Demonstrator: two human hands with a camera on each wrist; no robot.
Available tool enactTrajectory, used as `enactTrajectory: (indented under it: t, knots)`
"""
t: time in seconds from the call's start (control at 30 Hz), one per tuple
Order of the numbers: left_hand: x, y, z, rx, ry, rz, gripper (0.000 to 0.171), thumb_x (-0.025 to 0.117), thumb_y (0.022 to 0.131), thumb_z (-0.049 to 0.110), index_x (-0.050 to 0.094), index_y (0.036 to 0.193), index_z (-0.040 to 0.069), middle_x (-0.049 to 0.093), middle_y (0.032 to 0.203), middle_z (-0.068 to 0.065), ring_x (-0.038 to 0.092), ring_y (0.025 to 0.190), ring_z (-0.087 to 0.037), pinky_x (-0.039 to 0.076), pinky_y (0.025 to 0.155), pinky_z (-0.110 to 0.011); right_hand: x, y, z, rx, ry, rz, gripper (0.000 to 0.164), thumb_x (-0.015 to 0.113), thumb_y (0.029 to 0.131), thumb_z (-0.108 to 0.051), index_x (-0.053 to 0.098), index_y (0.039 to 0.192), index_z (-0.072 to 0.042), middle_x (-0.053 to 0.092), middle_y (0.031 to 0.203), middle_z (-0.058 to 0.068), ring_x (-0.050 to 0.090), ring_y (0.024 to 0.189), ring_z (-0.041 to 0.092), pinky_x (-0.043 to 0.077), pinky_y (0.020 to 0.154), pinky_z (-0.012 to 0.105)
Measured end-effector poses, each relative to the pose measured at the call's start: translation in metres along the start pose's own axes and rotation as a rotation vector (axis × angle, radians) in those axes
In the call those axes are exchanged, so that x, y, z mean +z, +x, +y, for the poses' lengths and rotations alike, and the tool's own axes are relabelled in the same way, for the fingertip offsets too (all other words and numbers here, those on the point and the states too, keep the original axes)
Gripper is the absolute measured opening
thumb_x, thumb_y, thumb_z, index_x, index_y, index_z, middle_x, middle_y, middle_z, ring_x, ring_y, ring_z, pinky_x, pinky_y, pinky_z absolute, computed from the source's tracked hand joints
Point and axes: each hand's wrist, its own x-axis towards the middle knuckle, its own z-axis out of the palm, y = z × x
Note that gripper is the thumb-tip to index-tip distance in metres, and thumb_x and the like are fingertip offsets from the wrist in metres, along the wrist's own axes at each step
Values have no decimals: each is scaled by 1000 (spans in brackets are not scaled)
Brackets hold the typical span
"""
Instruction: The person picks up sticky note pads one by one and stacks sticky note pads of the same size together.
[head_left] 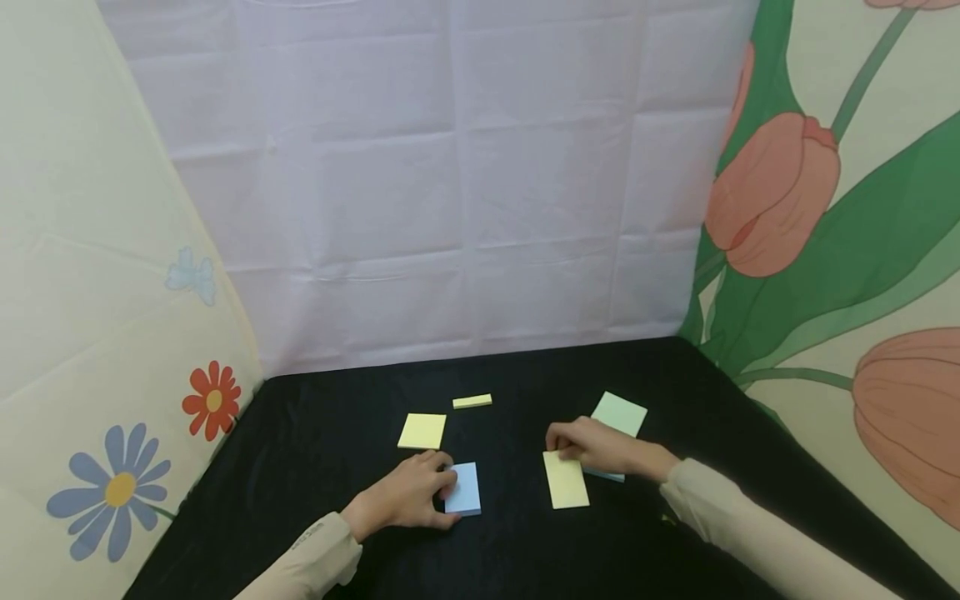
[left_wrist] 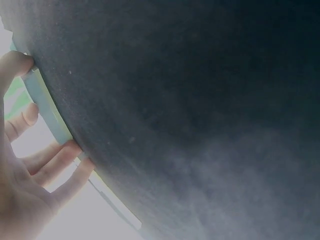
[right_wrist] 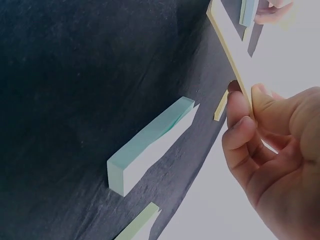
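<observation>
My left hand (head_left: pixel 412 492) grips a light blue sticky note pad (head_left: pixel 465 490) lying on the black cloth, thumb at its near edge and fingers at its far edge. In the left wrist view the thumb and fingers span the pad's side (left_wrist: pixel 47 107). Between thumb and fingers, my right hand (head_left: pixel 596 446) pinches a thin pale yellow sticky note pad (head_left: pixel 567 483) by one end. The right wrist view shows that yellow pad (right_wrist: pixel 232 47) raised and tilted off the cloth. Below the right hand sits a blue-green pad (right_wrist: pixel 150 145), mostly covered by the hand in the head view.
A square yellow pad (head_left: pixel 422 431) lies just beyond the left hand. Farther back is a narrow yellow pad (head_left: pixel 472 401). Past the right hand lies a pale green pad (head_left: pixel 618 414). The black cloth (head_left: pixel 337 408) meets a white hanging sheet (head_left: pixel 465 208) at the back.
</observation>
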Motion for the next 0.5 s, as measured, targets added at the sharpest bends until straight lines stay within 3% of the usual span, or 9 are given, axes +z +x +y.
enactTrajectory:
  t: [0.5]
  knots:
    - [-2,0,1,3,-7,-7,37,64,87,58,46,75,28,55,111,2,49,92,-12,43,79,-28,11,9,1,22,51,-18,19,61,93,6,62,98,-11,65,86,-5,55,68,4,48,60,23]
